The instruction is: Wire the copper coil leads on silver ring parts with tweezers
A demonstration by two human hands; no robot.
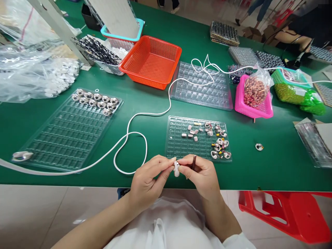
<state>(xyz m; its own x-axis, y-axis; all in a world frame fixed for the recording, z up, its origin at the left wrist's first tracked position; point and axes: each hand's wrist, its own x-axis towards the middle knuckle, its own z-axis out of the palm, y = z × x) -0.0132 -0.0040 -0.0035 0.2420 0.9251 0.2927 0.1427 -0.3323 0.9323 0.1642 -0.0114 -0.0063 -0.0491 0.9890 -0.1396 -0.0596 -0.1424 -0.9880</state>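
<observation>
Here our left hand (149, 177) and right hand (206, 174) pinch a white-and-silver part (176, 169) between fingertips (169, 168), seemingly for steadiness; beyond them, a compartmented tray (178, 143) likely keeps pieces (195, 138) handy.

Upper garment: white top (178, 224), thin creased fabric, with a narrow gathered tie (160, 231) down the front. Right sleeve (237, 241): white, loose, ending near the elbow. Forearms (116, 218) uncovered; left hand (150, 181) and right hand (204, 176) bare.
</observation>
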